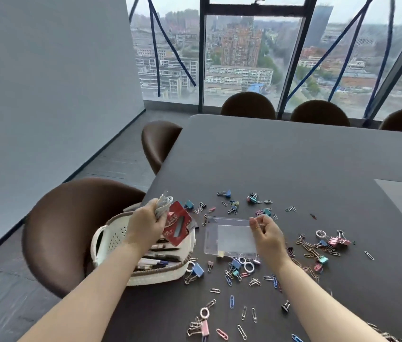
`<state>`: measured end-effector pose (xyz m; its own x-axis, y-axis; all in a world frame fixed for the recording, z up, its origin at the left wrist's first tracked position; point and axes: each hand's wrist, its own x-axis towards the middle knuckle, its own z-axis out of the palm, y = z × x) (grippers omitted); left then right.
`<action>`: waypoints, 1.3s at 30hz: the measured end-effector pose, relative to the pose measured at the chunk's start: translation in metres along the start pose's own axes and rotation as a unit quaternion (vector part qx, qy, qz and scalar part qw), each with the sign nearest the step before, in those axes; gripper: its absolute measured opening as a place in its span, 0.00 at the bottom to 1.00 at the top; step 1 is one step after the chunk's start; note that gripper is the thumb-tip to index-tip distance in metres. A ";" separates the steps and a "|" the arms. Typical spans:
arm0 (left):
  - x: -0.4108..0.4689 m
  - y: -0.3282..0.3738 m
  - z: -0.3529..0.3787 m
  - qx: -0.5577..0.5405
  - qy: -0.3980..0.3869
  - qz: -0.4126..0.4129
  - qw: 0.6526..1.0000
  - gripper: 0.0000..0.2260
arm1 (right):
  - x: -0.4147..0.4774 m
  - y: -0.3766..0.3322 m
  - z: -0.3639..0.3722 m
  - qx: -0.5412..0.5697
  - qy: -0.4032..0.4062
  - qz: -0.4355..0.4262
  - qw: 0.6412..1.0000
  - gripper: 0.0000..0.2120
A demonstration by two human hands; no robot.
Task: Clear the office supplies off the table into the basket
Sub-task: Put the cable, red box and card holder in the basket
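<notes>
My left hand (147, 224) is over the basket (111, 236), closed around a red pack (177, 224) plus a bundle of something whitish (can't tell what exactly, maybe cords). My right hand (266, 233) is pinching the top right corner of a clear sleeve (229, 239) that's lying flat on the table (281, 156), just beside the basket.

Tip for this bit: drop the left-hand load first, low into the basket on top of the pens (156, 257) so nothing bounces out. The basket sits right at the table edge, so I'd keep the weight toward the table side.

The sleeve looks slippery and floppy, so I'd peel that corner up and slide it sideways to the basket rather than lift it high.

Still loads left: clips (232, 270) scattered all round the sleeve and toward me. Those I'd sweep into piles and scoop, not pick one by one.
</notes>
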<state>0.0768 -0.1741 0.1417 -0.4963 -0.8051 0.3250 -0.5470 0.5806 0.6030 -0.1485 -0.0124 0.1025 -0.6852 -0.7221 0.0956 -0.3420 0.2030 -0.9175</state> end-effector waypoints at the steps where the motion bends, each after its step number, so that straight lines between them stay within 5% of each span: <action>1: -0.001 -0.015 -0.010 0.002 0.017 -0.019 1.000 0.03 | 0.000 -0.008 0.015 0.004 -0.006 -0.005 1.000 0.09; 4: -0.006 -0.058 -0.028 0.008 0.016 -0.095 0.995 0.04 | -0.001 -0.026 0.056 -0.002 -0.017 -0.007 1.000 0.07; 10: -0.018 -0.103 -0.028 0.000 -0.169 -0.124 0.978 0.08 | -0.009 -0.045 0.111 -0.023 -0.038 -0.007 0.999 0.08; 20: -0.018 -0.122 -0.064 0.071 -0.084 -0.092 0.990 0.09 | -0.009 -0.063 0.180 -0.115 -0.099 -0.014 0.988 0.02; 24: -0.021 -0.125 -0.069 0.071 -0.138 -0.072 0.985 0.13 | -0.008 -0.063 0.186 -0.258 -0.083 -0.052 0.961 0.13; 33: 0.000 -0.103 -0.034 0.204 -0.220 0.116 0.947 0.24 | -0.015 -0.044 0.159 -0.231 -0.034 -0.082 0.969 0.09; 39: -0.010 -0.101 -0.023 0.263 -0.216 0.091 0.936 0.23 | -0.017 -0.033 0.135 -0.206 -0.028 -0.070 0.976 0.06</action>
<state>0.1527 -0.2279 0.0942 -0.7781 -0.6281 -0.0063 -0.6262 0.7748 0.0874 -0.0389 -0.0959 0.0791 -0.5812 -0.7942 0.1773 -0.6673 0.3405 -0.6624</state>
